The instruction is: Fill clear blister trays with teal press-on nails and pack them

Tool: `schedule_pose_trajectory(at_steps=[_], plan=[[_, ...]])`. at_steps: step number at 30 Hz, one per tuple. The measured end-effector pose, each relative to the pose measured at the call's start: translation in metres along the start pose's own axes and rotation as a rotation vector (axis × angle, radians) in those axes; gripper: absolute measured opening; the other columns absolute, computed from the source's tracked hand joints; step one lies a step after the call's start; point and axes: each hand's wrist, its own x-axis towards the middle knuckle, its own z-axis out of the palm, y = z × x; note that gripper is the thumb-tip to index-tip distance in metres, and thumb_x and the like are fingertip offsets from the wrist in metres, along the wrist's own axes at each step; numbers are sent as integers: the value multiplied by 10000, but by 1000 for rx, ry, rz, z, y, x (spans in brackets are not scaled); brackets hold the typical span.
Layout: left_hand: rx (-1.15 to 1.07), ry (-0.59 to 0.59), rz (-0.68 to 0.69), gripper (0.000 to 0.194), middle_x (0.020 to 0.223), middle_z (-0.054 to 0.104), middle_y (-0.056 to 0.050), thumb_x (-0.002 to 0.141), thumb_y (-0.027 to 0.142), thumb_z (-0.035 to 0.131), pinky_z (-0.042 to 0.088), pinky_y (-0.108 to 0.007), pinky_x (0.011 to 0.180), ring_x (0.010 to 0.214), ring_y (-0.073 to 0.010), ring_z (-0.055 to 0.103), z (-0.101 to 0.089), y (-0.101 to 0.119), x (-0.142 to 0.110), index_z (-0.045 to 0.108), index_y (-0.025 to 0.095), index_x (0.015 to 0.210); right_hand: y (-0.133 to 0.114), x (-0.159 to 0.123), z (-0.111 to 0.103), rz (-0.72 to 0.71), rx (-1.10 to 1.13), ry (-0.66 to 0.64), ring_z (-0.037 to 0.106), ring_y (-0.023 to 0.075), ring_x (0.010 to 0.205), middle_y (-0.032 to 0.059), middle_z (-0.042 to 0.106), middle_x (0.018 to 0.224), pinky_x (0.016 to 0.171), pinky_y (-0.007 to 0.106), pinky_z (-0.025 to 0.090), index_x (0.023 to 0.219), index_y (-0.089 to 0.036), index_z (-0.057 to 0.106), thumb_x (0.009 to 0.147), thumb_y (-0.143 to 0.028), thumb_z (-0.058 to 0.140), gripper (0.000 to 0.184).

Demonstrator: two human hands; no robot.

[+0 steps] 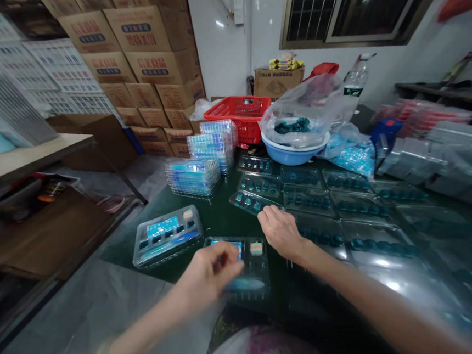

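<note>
While the L hand (206,274) hovers blurred over a clear blister tray (255,263) just ahead, grip can't be told, the R hand (281,231) sits curled, fingers (269,212) touching a teal-filled blister tray (250,202) on the worktop (223,222), no clear grip.

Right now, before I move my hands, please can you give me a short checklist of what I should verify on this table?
Left hand above the clear plastic tray: holding a small piece? Cannot tell, the hand is blurred.
Right hand: touching a tray? Ok, its fingers rest on the clear tray with teal pieces.
That tray lined up with its neighbours? Not ok, it lies askew.
Tray at far left: blue card inside? Ok.
Nearest stack of trays: standing without leaning? Ok.
Blue basin: teal pieces in its plastic bag? Ok.
</note>
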Motion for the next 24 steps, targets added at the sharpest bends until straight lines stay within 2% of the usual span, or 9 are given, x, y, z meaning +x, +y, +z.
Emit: schedule_pose_trajectory(at_steps=[2,3,5,8,11,13,16,21,24], plan=[[-586,84,-236,225,826,584,-68,764,300,566,407,-267,564,684,-149,535,-4,0,17,555,137,918,-7,1,-4,-12,-3,22,418,189,715,50,476,742,553,285,274,743,-177,440,791,-69,406,123],[-795,106,-294,229,840,593,-79,746,294,593,425,-265,576,692,-149,551,-5,-2,27,566,126,898,-11,1,-6,-23,-4,34,419,190,713,48,474,737,556,287,276,737,-180,436,795,-79,409,120],[-1012,133,-298,208,839,601,-95,717,277,629,457,-287,652,725,-158,574,-3,-6,45,584,105,827,-22,3,-10,-49,-10,63,417,189,695,40,466,713,555,290,275,720,-185,424,801,-90,410,126],[-1089,168,-218,196,786,609,-85,720,297,623,462,-324,739,749,-173,588,0,-10,60,593,112,777,-42,7,-17,-82,3,152,407,182,650,26,453,672,542,295,260,706,-190,410,806,-88,394,144],[-1159,205,-150,264,922,614,-90,731,338,600,427,-369,841,901,-212,574,-2,-10,52,585,156,923,-64,8,-30,-104,55,264,395,177,623,24,450,656,534,300,243,712,-186,409,805,-86,367,143],[-1223,191,-46,455,1115,555,-98,712,386,604,363,-421,918,1055,-254,501,-4,-10,37,500,215,1121,-79,8,-42,-126,107,315,380,172,599,24,436,631,526,305,227,687,-185,399,799,-87,349,157],[-1300,122,193,829,1346,350,-105,614,456,665,251,-475,982,1219,-315,314,-6,-8,16,256,291,1317,-99,6,-61,-155,219,365,362,170,582,24,411,604,523,314,207,634,-188,375,792,-93,339,188],[-1244,148,396,1163,1413,209,-128,412,602,700,276,-517,927,1273,-369,135,-9,-7,0,94,304,1359,-120,2,-79,-143,395,400,346,159,576,21,398,593,524,313,193,594,-178,376,800,-92,328,229],[-1154,147,454,1217,1415,187,-143,386,617,697,266,-564,909,1275,-384,96,-14,-10,0,40,300,1361,-124,2,-83,-151,448,395,350,155,578,19,398,588,525,309,199,589,-173,388,804,-76,320,246]])
